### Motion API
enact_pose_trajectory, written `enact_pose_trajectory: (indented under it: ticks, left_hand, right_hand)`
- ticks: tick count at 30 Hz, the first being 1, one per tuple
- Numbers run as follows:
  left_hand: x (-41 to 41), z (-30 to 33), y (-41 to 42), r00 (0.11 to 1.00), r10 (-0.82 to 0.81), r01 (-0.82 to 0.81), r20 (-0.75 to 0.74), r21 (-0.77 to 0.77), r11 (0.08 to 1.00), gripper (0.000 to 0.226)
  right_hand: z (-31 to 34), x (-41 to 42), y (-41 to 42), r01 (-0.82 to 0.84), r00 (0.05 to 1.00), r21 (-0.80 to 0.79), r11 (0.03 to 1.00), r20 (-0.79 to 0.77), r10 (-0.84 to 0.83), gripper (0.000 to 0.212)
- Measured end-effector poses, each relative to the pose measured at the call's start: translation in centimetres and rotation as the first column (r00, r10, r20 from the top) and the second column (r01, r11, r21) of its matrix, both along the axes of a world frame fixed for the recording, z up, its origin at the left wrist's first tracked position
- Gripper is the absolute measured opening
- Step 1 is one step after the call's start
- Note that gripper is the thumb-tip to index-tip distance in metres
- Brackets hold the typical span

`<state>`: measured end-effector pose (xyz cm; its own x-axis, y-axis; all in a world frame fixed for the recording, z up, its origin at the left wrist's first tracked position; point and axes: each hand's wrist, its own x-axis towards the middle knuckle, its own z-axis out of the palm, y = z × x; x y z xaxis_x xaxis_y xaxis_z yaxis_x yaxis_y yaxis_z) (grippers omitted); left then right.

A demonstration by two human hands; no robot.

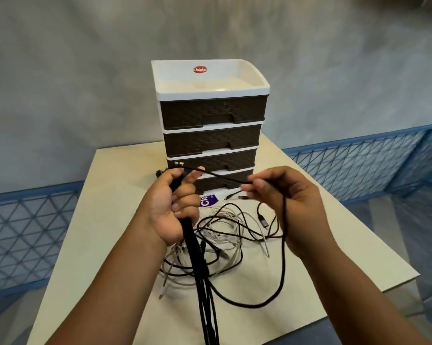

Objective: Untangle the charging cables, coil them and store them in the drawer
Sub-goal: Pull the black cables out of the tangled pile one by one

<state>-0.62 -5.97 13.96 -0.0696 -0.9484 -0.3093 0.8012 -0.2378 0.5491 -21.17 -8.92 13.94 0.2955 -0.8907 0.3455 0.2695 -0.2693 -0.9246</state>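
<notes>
My left hand (171, 202) grips a bundle of folded black cable (200, 265) that hangs down toward me, with plug ends sticking out above the fist. One black strand (222, 177) runs taut from that fist to my right hand (282, 202), which pinches it between thumb and fingers. From there the strand drops in a long loop (282, 265) onto the table. A tangle of white and black cables (224, 235) lies on the table under my hands. Behind it stands a drawer unit (210, 125) with several dark brown drawers, all closed.
The beige table (105, 220) ends close on the right and left. A purple and white packet (207, 200) lies at the foot of the drawer unit. Blue mesh railings (359, 165) run behind the table on both sides before a grey wall.
</notes>
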Motion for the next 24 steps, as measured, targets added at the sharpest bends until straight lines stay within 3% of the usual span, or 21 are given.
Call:
enact_pose_trajectory:
  ticks: [2,4,9,11,13,16,19,21,24]
  left_hand:
    - [0.0,-0.1,0.3,0.998,0.012,-0.014,-0.058,-0.040,0.999,0.033]
    - [-0.3,0.1,0.6,0.999,0.029,-0.032,-0.039,-0.092,0.995,0.031]
    - [-1.1,0.8,1.0,0.992,0.100,-0.089,0.073,-0.141,0.986,0.035]
    - [-1.4,1.2,1.4,0.989,0.082,-0.066,0.124,-0.128,0.990,0.040]
    - [-1.6,1.6,2.1,0.980,-0.013,0.038,0.197,-0.123,0.992,0.041]
    - [-2.9,2.5,3.5,0.924,-0.222,0.268,0.312,-0.110,0.957,0.042]
    - [-5.4,3.2,4.9,0.831,-0.394,0.462,0.392,-0.094,0.882,0.045]
    - [-7.1,3.4,5.7,0.762,-0.462,0.546,0.454,-0.068,0.835,0.044]
    - [-9.1,3.5,7.0,0.664,-0.505,0.622,0.552,-0.033,0.782,0.044]
  right_hand:
    - [-1.1,-0.5,-0.7,0.089,0.993,0.067,0.994,0.070,-0.094,0.009]
    - [-2.1,-0.9,-0.7,0.062,0.998,0.084,0.995,0.023,-0.064,0.010]
    - [-3.3,-1.8,0.0,-0.117,0.988,0.093,0.989,-0.091,0.126,0.009]
    - [-3.7,-2.5,0.0,-0.235,0.936,0.136,0.962,-0.237,0.262,0.019]
    - [-3.8,-3.0,-0.1,-0.314,0.829,0.201,0.928,-0.419,0.371,0.036]
    - [-3.5,-2.8,-0.3,-0.225,0.788,0.158,0.961,-0.551,0.275,0.050]
    - [-2.4,-1.2,0.3,-0.142,0.850,0.029,0.989,-0.508,0.137,0.039]
    - [-2.0,-0.7,0.6,-0.163,0.863,-0.018,0.986,-0.487,0.134,0.045]
    - [-1.8,-1.4,0.9,-0.203,0.876,-0.001,0.979,-0.446,0.181,0.036]
